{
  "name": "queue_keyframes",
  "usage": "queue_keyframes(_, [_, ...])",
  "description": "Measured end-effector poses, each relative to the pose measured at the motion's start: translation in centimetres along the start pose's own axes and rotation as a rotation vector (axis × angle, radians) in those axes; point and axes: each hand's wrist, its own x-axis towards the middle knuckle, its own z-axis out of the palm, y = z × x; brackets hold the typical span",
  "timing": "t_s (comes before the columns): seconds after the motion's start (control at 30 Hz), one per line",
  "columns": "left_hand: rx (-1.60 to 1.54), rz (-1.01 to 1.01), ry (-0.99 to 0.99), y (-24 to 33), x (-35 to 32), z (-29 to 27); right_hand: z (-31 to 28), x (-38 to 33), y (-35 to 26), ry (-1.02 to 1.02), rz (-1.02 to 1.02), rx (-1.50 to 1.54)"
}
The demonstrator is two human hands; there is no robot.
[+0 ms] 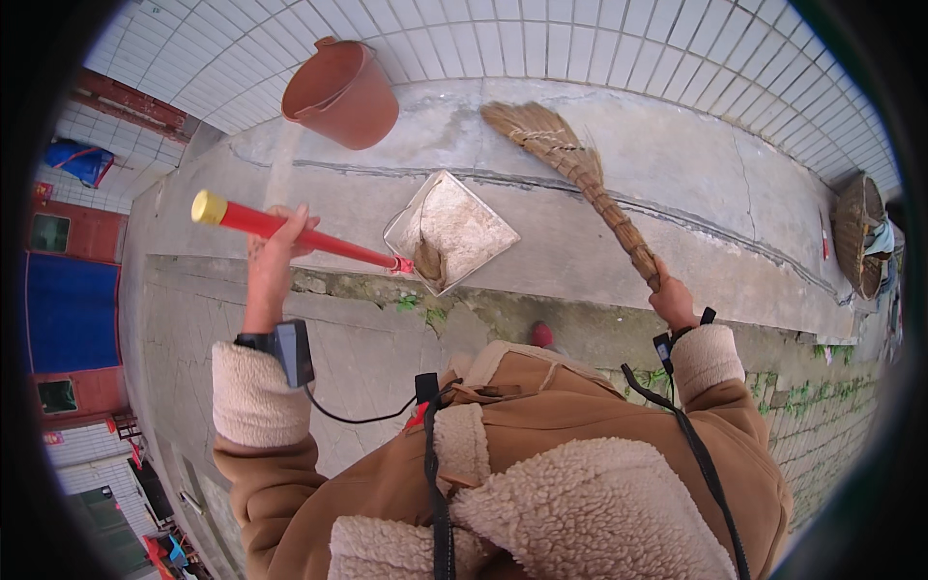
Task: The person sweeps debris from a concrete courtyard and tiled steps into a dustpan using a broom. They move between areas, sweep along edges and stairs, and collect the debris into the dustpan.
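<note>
My left hand (274,253) is closed round the red handle of a dustpan (471,230), whose yellow end cap sticks out to the left. The dustpan's square, whitish pan lies at the middle of the view, with something brown and leaf-like near its handle corner. My right hand (674,298) grips the bound straw stem of a broom (580,174). Up and to the left from that hand the broom slants, its bristles fanned out close to the tiled wall. Pan and bristles are apart from each other.
A brown plastic bucket (372,104) stands against the white tiled wall (541,43). Far right, a woven basket (855,237) holds some cloth. The concrete ledge (696,232) has a long crack and a mossy near edge. A blue curtain (70,314) hangs at left.
</note>
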Motion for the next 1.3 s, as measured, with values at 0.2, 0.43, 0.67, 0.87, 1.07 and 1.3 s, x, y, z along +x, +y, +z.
queue_keyframes(0.2, [0.111,0.015,-0.067,3.2,3.4,3.9,-1.4,-5.4,0.0,-0.216,-0.22,0.062])
queue_keyframes(0.43, [0.104,-0.03,-0.04,3.4,1.6,4.4,-5.1,-7.5,4.2,-0.243,-0.261,0.644])
queue_keyframes(0.67, [0.081,-0.003,-0.044,3.5,-1.1,3.8,-6.2,-2.8,7.2,0.16,-0.067,0.503])
queue_keyframes(0.87, [0.03,0.035,-0.024,3.9,-1.3,5.9,-4.7,-0.5,8.4,0.227,0.21,0.264])
queue_keyframes(1.07, [-0.117,0.12,0.051,3.1,-0.9,7.1,-0.3,-4.1,5.5,0.074,0.159,0.243])
queue_keyframes(1.3, [-0.203,0.263,0.006,0.8,-0.7,5.7,2.5,-13.2,-2.0,-0.145,0.004,0.169])
